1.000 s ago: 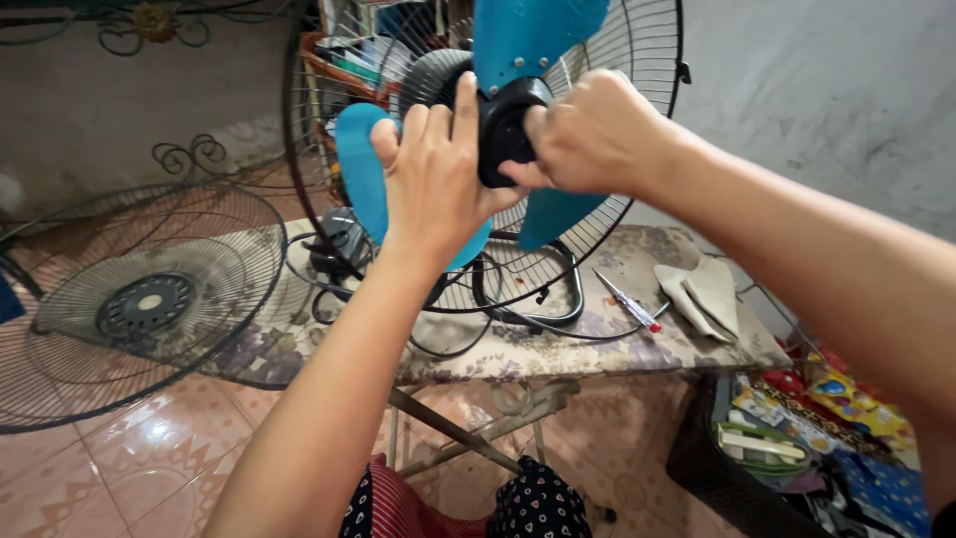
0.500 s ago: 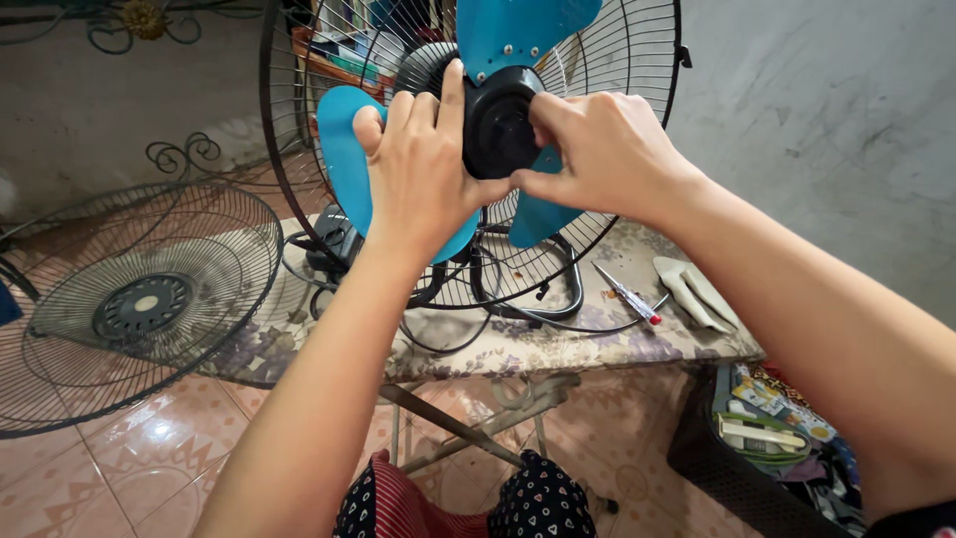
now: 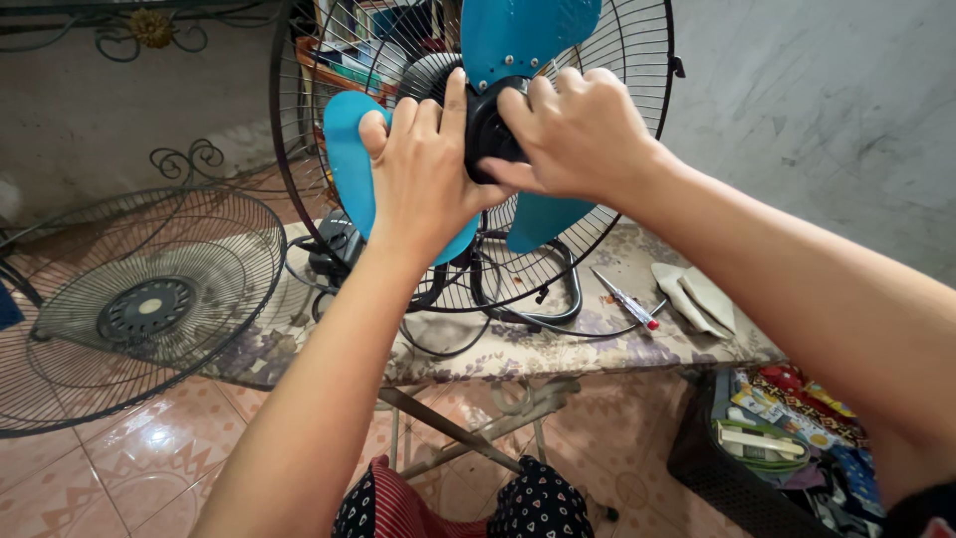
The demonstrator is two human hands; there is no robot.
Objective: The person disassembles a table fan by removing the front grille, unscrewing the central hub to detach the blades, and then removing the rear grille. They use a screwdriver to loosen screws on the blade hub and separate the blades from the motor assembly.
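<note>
I see the left hand (image 3: 423, 174) laid flat, fingers straight, pressing a blue fan blade (image 3: 351, 159) to keep it from turning. The right hand (image 3: 578, 134) has its fingers curled tight round the black hub cap (image 3: 488, 134) at the blade centre, which sits w/ the rear grille (image 3: 637, 80) on the floral-covered table (image 3: 558, 344). I'd say mid-job: front grille (image 3: 139, 304) is already off, leaning at left; cap and blade are on the shaft. Screwdriver (image 3: 627, 299) lies nearby, untouched.

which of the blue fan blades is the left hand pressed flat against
The lower-left blade: the left hand lies flat on it. The top blade and lower-right blade go untouched.
</note>
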